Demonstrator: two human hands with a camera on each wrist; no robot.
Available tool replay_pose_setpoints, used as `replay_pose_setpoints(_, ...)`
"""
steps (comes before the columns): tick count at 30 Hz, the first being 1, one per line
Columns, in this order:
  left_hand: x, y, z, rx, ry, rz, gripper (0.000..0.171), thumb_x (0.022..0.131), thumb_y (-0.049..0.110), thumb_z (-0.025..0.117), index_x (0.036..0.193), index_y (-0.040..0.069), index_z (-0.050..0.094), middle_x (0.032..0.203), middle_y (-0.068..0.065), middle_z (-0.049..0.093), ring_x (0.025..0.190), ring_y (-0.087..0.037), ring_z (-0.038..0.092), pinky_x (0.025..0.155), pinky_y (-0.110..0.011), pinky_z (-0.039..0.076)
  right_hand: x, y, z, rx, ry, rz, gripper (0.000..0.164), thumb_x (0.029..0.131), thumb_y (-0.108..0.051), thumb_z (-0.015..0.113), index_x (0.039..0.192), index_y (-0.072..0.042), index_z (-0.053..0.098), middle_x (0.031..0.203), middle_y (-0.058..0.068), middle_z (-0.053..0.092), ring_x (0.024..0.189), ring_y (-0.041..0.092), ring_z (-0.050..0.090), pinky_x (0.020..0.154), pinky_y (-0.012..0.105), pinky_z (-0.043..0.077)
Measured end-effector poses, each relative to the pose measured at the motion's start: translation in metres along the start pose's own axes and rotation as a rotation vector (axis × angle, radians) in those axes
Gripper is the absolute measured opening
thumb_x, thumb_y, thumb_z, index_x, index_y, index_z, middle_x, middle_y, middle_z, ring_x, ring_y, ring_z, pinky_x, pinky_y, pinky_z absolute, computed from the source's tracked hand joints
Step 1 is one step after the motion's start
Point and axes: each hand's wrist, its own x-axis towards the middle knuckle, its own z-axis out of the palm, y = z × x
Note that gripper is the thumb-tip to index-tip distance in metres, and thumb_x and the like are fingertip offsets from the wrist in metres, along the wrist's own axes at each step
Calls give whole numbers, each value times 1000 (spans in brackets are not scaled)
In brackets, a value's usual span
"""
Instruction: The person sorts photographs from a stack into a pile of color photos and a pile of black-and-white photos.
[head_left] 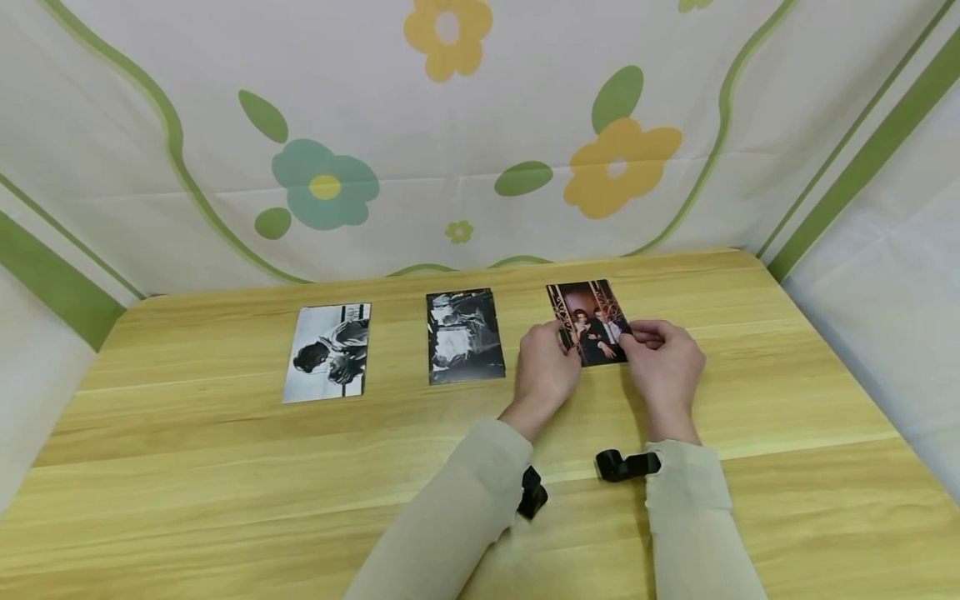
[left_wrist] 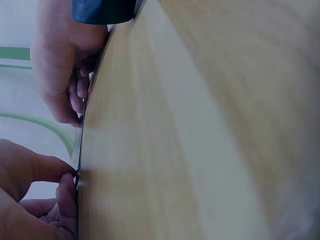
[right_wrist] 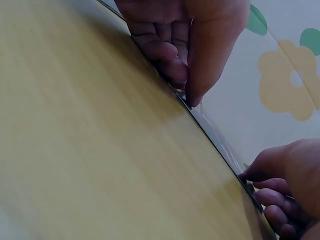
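Your left hand (head_left: 546, 368) and right hand (head_left: 667, 367) seemingly pinch the colour photo (head_left: 591, 323); a dark print (head_left: 465, 337) and pale print (head_left: 327, 354) lie left, flowered cloth (head_left: 450, 125) behind.

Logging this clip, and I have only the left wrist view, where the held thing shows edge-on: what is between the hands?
Observer: A colour photo, with the left hand and right hand holding it at opposite sides.
Operator: Is anything lying to its left?
Observer: Yes, a dark monochrome photo, then a light monochrome photo farther left.
Operator: Do any of the three overlap?
Observer: No, bare table shows between each photo and the next.
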Motion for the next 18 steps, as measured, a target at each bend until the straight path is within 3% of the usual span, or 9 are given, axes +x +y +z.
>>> replay_pose_setpoints(9, -2, 5, -2, -23, -21, -33, 48, 100, 2, 69, 147, -2, 62, 129, -21, 71, 59, -8, 52, 55, -21, 44, -1, -2, 0, -2, -2, 21, 27, 96, -22, 75, 119, -11, 81, 112, 10, 79, 90, 13, 65, 79, 23, 48)
replay_pose_setpoints(16, -4, 2, -3, -88, -16, -38, 47, 103, 8, 69, 149, 0, 61, 92, -7, 68, 61, -8, 52, 53, -21, 42, -3, -5, -2, 57, 32, 60, 27, 97, -25, 71, 119, -13, 82, 106, 3, 76, 86, 6, 62, 76, 19, 48)
replay_pose_setpoints(18, -4, 1, -4, -120, -5, -41, 46, 103, 10, 70, 147, 1, 63, 89, -4, 69, 63, -7, 53, 55, -21, 43, -4, -7, -3, 79, 34, 63, 27, 98, -27, 72, 120, -15, 82, 103, -2, 74, 86, 5, 61, 77, 19, 48)
